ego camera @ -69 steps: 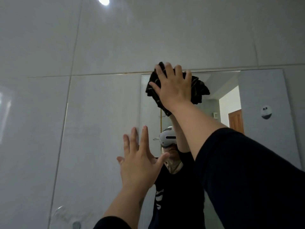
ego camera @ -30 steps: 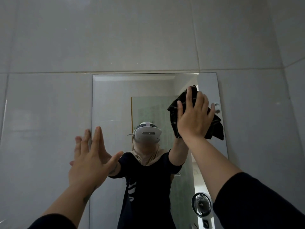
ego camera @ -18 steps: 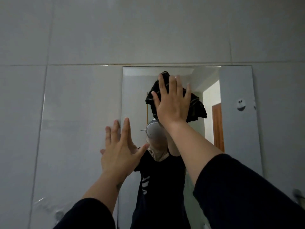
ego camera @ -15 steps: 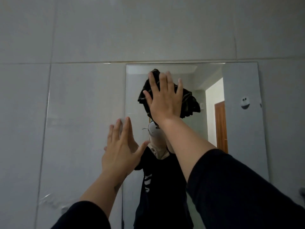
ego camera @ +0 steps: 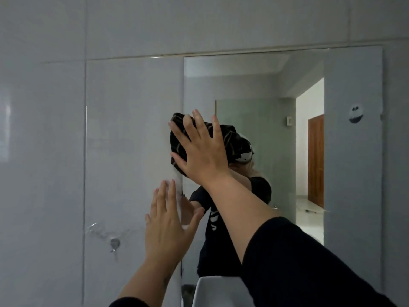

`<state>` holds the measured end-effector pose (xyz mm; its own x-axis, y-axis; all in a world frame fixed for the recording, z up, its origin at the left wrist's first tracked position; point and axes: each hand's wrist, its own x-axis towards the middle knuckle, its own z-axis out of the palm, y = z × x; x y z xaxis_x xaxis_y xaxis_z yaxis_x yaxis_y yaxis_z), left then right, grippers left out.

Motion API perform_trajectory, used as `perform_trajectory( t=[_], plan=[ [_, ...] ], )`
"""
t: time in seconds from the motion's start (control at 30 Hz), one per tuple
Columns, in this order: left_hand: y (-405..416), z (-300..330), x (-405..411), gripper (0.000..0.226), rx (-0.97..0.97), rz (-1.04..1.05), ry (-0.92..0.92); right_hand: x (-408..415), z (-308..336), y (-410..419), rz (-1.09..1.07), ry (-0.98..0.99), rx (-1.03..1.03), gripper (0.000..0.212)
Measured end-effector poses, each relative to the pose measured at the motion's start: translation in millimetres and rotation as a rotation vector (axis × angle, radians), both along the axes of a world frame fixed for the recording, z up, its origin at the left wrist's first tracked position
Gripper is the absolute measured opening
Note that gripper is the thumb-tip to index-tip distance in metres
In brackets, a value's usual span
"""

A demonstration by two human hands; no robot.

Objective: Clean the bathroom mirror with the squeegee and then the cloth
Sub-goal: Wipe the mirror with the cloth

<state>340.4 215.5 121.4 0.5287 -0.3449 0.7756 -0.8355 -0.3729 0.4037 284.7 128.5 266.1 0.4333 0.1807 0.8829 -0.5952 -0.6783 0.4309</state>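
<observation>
The dark striped cloth (ego camera: 223, 142) is bunched against the mirror (ego camera: 276, 134) near its left edge, pinned flat under the right hand (ego camera: 202, 151), whose grip is splayed wide, fingers pointing toward 11 o'clock. At 7 o'clock from the cloth, the left hand (ego camera: 168, 222) rests open-palmed, holding nothing, across the mirror's left edge and the grey wall tile (ego camera: 132, 140). Farther out, a small metal fitting (ego camera: 115, 243) sits on the tile at 8 o'clock and a white basin rim (ego camera: 212, 289) at 6.

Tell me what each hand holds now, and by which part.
The right hand presses a bunched dark striped cloth flat against the wall mirror, palm over its middle, fingers spread. The left hand holds nothing.
</observation>
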Motion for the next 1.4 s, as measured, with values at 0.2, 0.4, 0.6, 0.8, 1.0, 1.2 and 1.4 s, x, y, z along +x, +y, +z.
perform_trajectory(
  t=[0.2,0.4,0.6,0.8,1.0,1.2,1.4],
  plan=[
    [0.6,1.1,-10.8,0.099,0.035,-0.024,0.009,-20.9,-8.3,-12.9,-0.033,0.02,0.029,0.067],
    [-0.9,4.2,-14.7,0.099,0.076,-0.01,0.051,-54.5,-19.0,-37.1,-0.091,-0.024,0.043,0.067],
    [-2.6,6.3,-12.8,0.101,0.098,0.014,0.079,-99.3,-18.8,-66.1,-0.141,-0.071,0.132,0.067],
    [-10.6,3.6,-16.5,0.097,0.09,0.04,0.111,-145.7,-23.8,-100.9,-0.205,-0.199,0.249,0.065],
    [-12.2,5.0,-16.2,0.098,0.068,0.025,0.126,-182.3,-32.9,-128.2,-0.228,-0.307,0.371,0.066],
    [-14.0,5.1,-15.7,0.1,0.065,0.039,0.148,-210.5,-42.2,-149.1,-0.239,-0.419,0.454,0.065],
    [-15.6,3.2,-11.9,0.1,0.055,0.029,0.146,-223.1,-70.2,-159.9,-0.24,-0.518,0.531,0.065]
  ],
)
